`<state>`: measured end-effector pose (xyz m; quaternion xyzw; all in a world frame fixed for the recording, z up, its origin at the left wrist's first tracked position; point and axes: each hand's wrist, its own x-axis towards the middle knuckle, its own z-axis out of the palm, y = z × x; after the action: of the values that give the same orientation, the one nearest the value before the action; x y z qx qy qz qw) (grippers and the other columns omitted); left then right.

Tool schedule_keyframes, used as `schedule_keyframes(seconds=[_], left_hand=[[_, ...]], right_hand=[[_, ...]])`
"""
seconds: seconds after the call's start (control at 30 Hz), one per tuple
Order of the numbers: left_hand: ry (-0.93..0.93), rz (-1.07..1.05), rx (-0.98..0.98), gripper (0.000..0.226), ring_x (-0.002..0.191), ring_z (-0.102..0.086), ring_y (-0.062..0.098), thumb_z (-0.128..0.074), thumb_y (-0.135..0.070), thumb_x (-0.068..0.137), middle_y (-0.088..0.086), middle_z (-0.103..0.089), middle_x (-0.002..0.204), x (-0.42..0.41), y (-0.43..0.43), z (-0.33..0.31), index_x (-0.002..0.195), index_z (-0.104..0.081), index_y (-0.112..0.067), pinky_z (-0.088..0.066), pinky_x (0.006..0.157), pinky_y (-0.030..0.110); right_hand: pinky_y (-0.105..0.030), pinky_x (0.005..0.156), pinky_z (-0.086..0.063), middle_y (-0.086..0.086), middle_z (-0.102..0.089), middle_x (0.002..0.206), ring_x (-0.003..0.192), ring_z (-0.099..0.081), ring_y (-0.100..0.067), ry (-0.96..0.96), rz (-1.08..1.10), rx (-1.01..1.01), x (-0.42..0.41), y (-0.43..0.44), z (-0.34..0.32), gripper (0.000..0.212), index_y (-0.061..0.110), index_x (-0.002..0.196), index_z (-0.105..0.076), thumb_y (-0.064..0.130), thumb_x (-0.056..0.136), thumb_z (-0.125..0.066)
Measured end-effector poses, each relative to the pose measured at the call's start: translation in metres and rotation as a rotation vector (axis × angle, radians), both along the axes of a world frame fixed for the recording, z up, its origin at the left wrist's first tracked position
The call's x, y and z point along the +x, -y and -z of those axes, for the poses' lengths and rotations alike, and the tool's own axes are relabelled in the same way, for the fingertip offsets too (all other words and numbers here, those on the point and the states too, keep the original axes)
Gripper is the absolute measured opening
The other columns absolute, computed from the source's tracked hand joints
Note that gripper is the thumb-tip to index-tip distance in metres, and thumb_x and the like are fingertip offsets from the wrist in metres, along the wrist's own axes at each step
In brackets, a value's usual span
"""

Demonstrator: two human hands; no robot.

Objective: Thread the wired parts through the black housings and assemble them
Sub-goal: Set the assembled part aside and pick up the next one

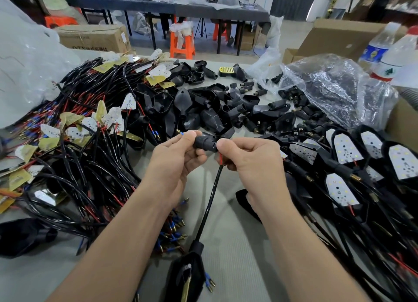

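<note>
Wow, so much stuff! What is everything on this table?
Wired parts: many, black and red with white or yellow boards, left pile.
Loose housings: many, black, middle heap.
Finished pieces: many, black with white boards, right.
Bag: one, clear, back right.
Bottles: two, clear, far right.
Table: one, grey, underneath.
Held housing: one, black, between both hands.
Cable: one, black, hanging below it.
Left hand: one, grips held housing.
Right hand: one, grips held housing.

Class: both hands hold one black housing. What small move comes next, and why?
Probably the left hand should draw the blue-tipped terminal further out of the black housing while the right hand steadies it: only its tip shows, and red wire shows below.
</note>
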<state>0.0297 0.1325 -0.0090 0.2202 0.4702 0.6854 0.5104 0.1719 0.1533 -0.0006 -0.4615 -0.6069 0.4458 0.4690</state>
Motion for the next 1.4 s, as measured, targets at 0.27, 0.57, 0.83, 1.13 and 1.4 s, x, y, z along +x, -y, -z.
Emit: schedule_keyframes(seconds=[0.27, 0.57, 0.83, 1.13, 1.4], left_hand=[[-0.016, -0.097, 0.001, 0.017, 0.053, -0.062, 0.01, -0.059, -0.01, 0.103, 0.005, -0.074, 0.071, 0.0, 0.001, -0.003, 0.092, -0.071, -0.004, -0.055, 0.053, 0.018], [-0.025, -0.099, -0.018, 0.019, 0.054, -0.066, 0.009, -0.066, -0.014, 0.099, 0.005, -0.074, 0.068, 0.004, 0.001, 0.003, 0.083, -0.073, -0.007, -0.056, 0.054, 0.019], [0.075, -0.146, 0.008, 0.019, 0.048, -0.06, 0.005, -0.06, -0.013, 0.103, -0.003, -0.065, 0.055, -0.007, -0.001, -0.005, 0.085, -0.063, -0.007, -0.053, 0.049, 0.015], [0.111, -0.003, -0.005, 0.036, 0.05, -0.059, 0.006, -0.063, -0.02, 0.1, 0.005, -0.075, 0.079, -0.008, 0.002, -0.004, 0.071, -0.081, -0.011, -0.052, 0.049, 0.015], [-0.103, 0.065, 0.01, 0.017, 0.061, -0.064, 0.006, -0.07, -0.019, 0.092, 0.0, -0.074, 0.075, -0.032, 0.003, -0.004, 0.077, -0.077, -0.017, -0.052, 0.056, 0.015]], right_hand=[[-0.015, 0.053, -0.043, -0.013, -0.073, 0.069, 0.055, -0.058, -0.014, -0.185, -0.03, -0.122, 0.006, -0.006, -0.001, 0.022, 0.011, 0.069, -0.078, 0.019, 0.088, -0.072], [-0.024, 0.055, -0.04, 0.018, -0.063, 0.053, 0.05, -0.056, -0.006, 0.342, 0.214, 0.188, -0.002, 0.003, 0.004, 0.01, 0.03, 0.069, -0.076, 0.036, 0.075, -0.081], [-0.017, 0.05, -0.04, -0.006, -0.074, 0.074, 0.047, -0.045, -0.013, -0.237, -0.191, -0.287, -0.001, 0.001, -0.007, 0.026, 0.009, 0.086, -0.077, 0.021, 0.101, -0.059], [-0.014, 0.048, -0.039, -0.004, -0.065, 0.057, 0.043, -0.048, -0.006, -0.257, -0.126, -0.246, -0.004, 0.001, 0.001, 0.007, 0.008, 0.077, -0.077, 0.009, 0.083, -0.08], [-0.023, 0.053, -0.035, -0.005, -0.072, 0.066, 0.046, -0.043, -0.003, -0.018, -0.228, -0.069, -0.01, 0.007, 0.004, 0.026, 0.027, 0.081, -0.078, 0.052, 0.083, -0.069]])
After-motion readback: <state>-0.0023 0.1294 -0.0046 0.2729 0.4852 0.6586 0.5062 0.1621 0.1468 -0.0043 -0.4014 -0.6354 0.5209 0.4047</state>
